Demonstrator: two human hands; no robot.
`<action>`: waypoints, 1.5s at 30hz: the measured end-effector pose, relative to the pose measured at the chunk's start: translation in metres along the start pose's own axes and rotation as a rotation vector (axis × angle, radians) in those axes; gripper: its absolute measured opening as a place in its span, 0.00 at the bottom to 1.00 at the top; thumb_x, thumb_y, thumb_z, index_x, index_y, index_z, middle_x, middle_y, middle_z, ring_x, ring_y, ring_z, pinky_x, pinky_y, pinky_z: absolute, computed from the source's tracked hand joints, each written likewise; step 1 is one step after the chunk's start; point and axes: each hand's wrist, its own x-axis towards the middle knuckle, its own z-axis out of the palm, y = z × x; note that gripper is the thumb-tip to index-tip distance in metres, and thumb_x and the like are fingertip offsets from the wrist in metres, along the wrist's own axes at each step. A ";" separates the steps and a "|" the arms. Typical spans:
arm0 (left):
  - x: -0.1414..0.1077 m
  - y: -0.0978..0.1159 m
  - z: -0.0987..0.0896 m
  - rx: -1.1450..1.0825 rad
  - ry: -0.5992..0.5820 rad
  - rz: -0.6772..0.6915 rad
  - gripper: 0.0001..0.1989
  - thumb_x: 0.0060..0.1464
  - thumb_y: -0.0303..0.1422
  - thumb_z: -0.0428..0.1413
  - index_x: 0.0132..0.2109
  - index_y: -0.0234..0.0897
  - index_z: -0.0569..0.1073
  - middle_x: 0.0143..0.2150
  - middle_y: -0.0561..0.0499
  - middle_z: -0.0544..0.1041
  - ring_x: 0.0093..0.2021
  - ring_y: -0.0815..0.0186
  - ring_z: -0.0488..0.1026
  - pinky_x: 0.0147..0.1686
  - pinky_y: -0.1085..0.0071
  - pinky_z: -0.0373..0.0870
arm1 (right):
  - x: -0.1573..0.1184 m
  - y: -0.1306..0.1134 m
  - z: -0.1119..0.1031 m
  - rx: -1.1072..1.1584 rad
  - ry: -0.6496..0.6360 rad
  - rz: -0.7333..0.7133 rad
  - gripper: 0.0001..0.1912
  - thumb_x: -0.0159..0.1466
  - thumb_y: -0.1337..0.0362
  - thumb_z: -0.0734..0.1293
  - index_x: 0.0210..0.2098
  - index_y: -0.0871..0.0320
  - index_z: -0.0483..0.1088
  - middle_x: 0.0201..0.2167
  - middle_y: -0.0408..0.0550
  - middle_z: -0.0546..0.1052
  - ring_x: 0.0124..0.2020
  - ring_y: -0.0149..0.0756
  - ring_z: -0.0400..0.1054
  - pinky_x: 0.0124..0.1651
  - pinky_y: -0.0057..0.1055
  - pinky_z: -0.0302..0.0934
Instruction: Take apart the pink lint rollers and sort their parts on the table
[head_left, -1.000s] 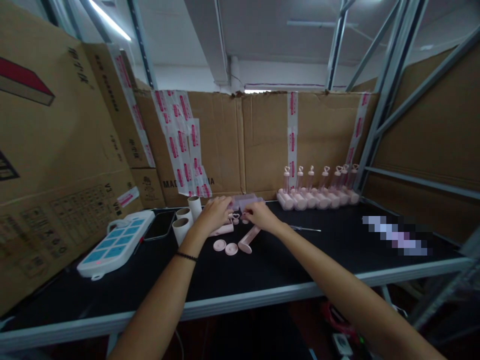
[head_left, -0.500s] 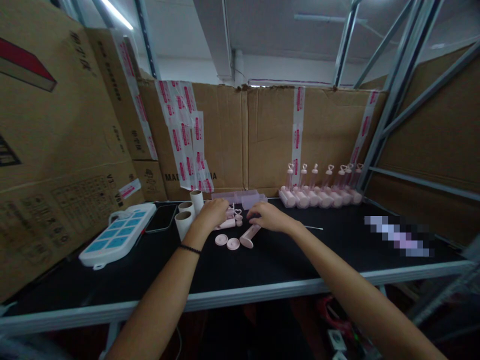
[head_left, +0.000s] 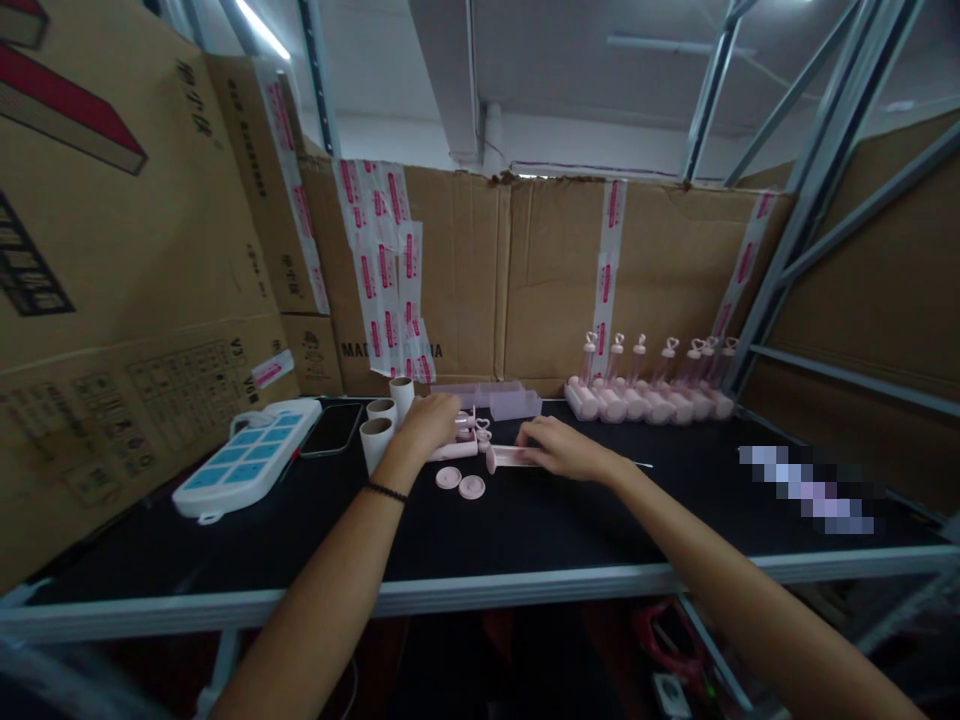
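Note:
My left hand is closed at the left end of a small group of pink parts; its fingertips are partly hidden. Beside it lie a pink cylinder and pieces with heart-shaped tops. My right hand has its fingers closed on a pink tube with a round base, which lies sideways with the base toward the left. Two round pink discs rest on the black tabletop just in front of the parts.
White cardboard tubes stand left of my left hand, with a phone and a white-and-blue power strip farther left. Clear lilac trays sit behind. Several pink assembled pieces line the back right. A thin stick lies right.
The pink tube at my right hand has turned from slanting toward me to lying sideways. My right hand has shifted slightly right and down. The camera view has shifted a little.

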 end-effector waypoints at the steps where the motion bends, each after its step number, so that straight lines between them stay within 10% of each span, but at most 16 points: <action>1: 0.000 0.000 -0.001 0.001 0.002 0.000 0.19 0.65 0.38 0.58 0.59 0.35 0.71 0.57 0.42 0.74 0.53 0.56 0.75 0.50 0.54 0.76 | -0.004 0.000 -0.001 0.022 0.009 0.026 0.07 0.71 0.61 0.64 0.43 0.57 0.69 0.37 0.48 0.77 0.39 0.38 0.70 0.44 0.34 0.60; 4: 0.000 0.001 -0.001 0.002 -0.002 0.001 0.19 0.65 0.38 0.58 0.59 0.35 0.71 0.57 0.42 0.74 0.53 0.56 0.75 0.50 0.54 0.77 | -0.013 -0.006 0.000 0.099 0.015 0.080 0.10 0.75 0.57 0.56 0.48 0.56 0.62 0.31 0.41 0.75 0.27 0.32 0.67 0.33 0.28 0.58; 10: 0.001 0.000 0.001 -0.007 -0.022 0.013 0.18 0.65 0.38 0.58 0.59 0.36 0.72 0.57 0.42 0.74 0.53 0.56 0.75 0.50 0.54 0.77 | -0.021 -0.053 0.008 0.124 0.053 0.088 0.15 0.76 0.51 0.55 0.48 0.54 0.63 0.37 0.43 0.74 0.37 0.34 0.70 0.41 0.30 0.60; 20: 0.004 -0.003 0.000 -0.047 -0.045 0.022 0.18 0.65 0.38 0.58 0.58 0.36 0.72 0.57 0.43 0.74 0.52 0.57 0.76 0.50 0.55 0.77 | -0.013 -0.118 0.044 -0.398 0.093 -0.061 0.12 0.74 0.57 0.60 0.50 0.57 0.68 0.45 0.53 0.73 0.45 0.43 0.65 0.46 0.39 0.61; 34: 0.008 -0.011 0.007 -0.123 -0.036 0.063 0.18 0.66 0.38 0.58 0.58 0.36 0.72 0.57 0.43 0.74 0.52 0.57 0.76 0.50 0.55 0.77 | 0.036 -0.090 0.061 -0.460 0.077 -0.162 0.08 0.71 0.70 0.61 0.45 0.64 0.71 0.44 0.59 0.76 0.47 0.48 0.68 0.51 0.44 0.61; 45: 0.014 -0.019 0.011 -0.158 0.017 0.112 0.18 0.66 0.38 0.58 0.58 0.36 0.72 0.57 0.42 0.74 0.52 0.57 0.76 0.50 0.54 0.77 | 0.074 -0.074 0.050 -0.364 0.099 -0.284 0.12 0.73 0.63 0.63 0.50 0.64 0.70 0.50 0.62 0.75 0.55 0.47 0.67 0.61 0.42 0.58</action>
